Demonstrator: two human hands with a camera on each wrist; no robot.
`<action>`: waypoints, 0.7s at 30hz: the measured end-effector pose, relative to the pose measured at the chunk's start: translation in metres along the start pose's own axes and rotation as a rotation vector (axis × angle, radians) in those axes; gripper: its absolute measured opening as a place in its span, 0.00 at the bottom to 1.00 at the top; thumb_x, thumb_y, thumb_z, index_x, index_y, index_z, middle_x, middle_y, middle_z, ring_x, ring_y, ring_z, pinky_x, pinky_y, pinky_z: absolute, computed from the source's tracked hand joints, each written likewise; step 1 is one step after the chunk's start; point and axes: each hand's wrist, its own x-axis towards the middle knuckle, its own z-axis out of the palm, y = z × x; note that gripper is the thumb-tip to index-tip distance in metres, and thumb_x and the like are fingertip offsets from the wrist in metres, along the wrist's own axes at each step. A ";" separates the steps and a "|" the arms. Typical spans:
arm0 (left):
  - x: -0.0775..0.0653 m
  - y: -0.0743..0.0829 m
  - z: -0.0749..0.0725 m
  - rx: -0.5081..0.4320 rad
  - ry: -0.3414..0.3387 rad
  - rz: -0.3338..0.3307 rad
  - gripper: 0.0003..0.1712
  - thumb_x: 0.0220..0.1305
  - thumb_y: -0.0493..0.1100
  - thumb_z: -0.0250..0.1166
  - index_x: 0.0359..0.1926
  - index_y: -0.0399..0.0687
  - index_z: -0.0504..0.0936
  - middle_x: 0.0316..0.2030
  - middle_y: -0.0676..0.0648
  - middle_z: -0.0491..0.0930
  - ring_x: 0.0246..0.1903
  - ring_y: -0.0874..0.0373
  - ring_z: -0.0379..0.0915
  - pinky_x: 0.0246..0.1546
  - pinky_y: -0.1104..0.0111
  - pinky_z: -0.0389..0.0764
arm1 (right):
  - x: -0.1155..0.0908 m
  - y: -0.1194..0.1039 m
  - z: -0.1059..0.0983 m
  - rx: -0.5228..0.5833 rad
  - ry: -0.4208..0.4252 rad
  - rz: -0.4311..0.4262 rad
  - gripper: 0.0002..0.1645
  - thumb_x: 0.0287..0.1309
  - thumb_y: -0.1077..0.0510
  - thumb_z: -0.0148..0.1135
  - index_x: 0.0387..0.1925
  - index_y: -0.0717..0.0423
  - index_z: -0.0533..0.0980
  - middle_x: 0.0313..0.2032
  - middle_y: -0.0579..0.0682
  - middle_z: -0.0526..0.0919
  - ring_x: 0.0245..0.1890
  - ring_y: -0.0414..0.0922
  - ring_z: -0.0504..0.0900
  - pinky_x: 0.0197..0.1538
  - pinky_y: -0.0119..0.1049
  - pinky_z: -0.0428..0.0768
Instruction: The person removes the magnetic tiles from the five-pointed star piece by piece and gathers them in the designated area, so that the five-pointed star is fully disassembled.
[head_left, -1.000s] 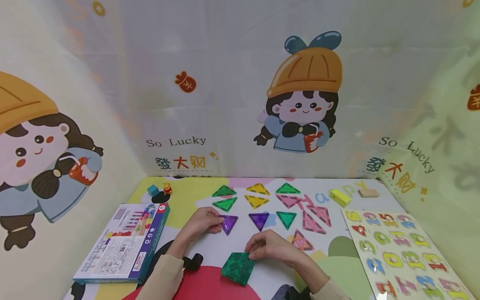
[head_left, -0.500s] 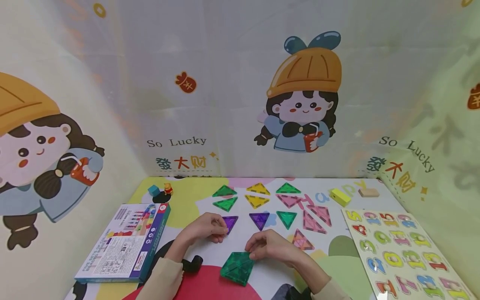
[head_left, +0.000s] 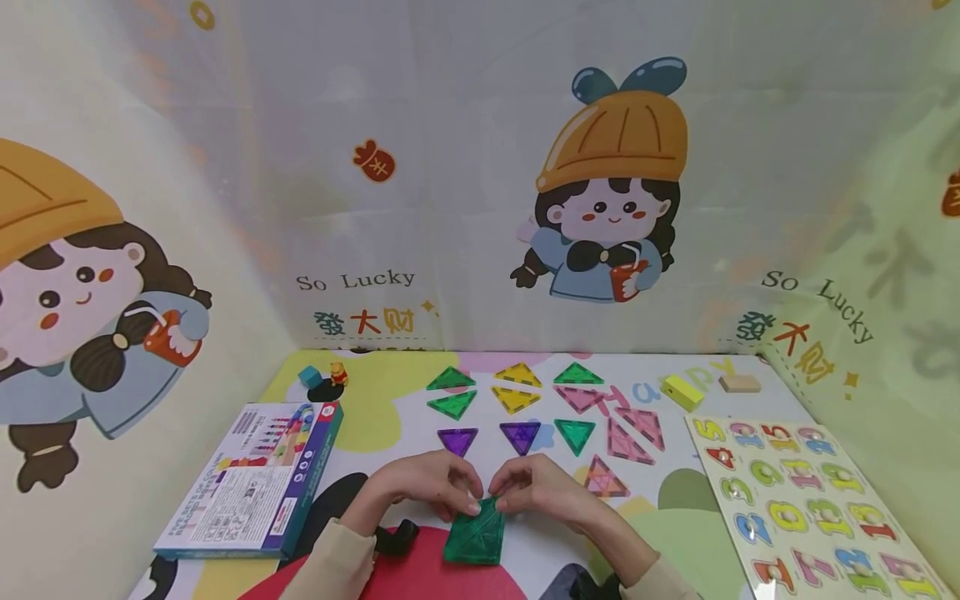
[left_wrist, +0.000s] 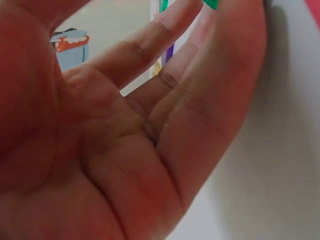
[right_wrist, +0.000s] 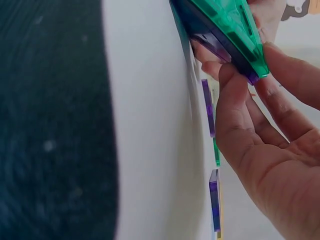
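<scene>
Both hands meet at a green translucent magnetic tile piece (head_left: 476,538) low in the middle of the head view. My right hand (head_left: 543,493) pinches its upper corner; the right wrist view shows a purple tile layer (right_wrist: 220,44) against the green tiles (right_wrist: 227,22) there. My left hand (head_left: 427,485) has its curled fingers and thumb at the same upper edge, pinching it beside the right fingers. Just beyond the hands lie two purple triangle tiles (head_left: 457,441), (head_left: 520,437). A sliver of green shows at the left fingers (left_wrist: 175,22) in the left wrist view.
Green (head_left: 452,406), yellow (head_left: 516,399) and pink triangle tiles (head_left: 628,442) lie behind the hands. A boxed set (head_left: 247,479) is at left, a number puzzle board (head_left: 813,508) at right. Small blocks (head_left: 681,392) and a bear figure (head_left: 338,374) stand farther back.
My left hand has left the purple triangle on the left and come right and nearer to the green piece, taking its upper edge. The piece has turned slightly in my right hand's grip.
</scene>
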 end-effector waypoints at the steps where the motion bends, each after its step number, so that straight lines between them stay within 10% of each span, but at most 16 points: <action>1: -0.001 0.002 0.001 0.015 0.003 -0.002 0.12 0.59 0.49 0.73 0.42 0.52 0.86 0.31 0.52 0.86 0.27 0.60 0.78 0.31 0.69 0.82 | 0.000 0.000 0.000 -0.008 0.007 -0.007 0.15 0.55 0.60 0.69 0.43 0.65 0.82 0.35 0.52 0.87 0.33 0.39 0.81 0.40 0.30 0.81; 21: -0.006 0.014 0.013 0.121 0.137 0.043 0.11 0.49 0.47 0.78 0.32 0.50 0.85 0.25 0.52 0.83 0.23 0.61 0.73 0.26 0.69 0.76 | 0.000 -0.002 0.000 -0.050 0.086 0.003 0.14 0.57 0.59 0.69 0.42 0.64 0.82 0.35 0.52 0.86 0.34 0.42 0.81 0.39 0.29 0.81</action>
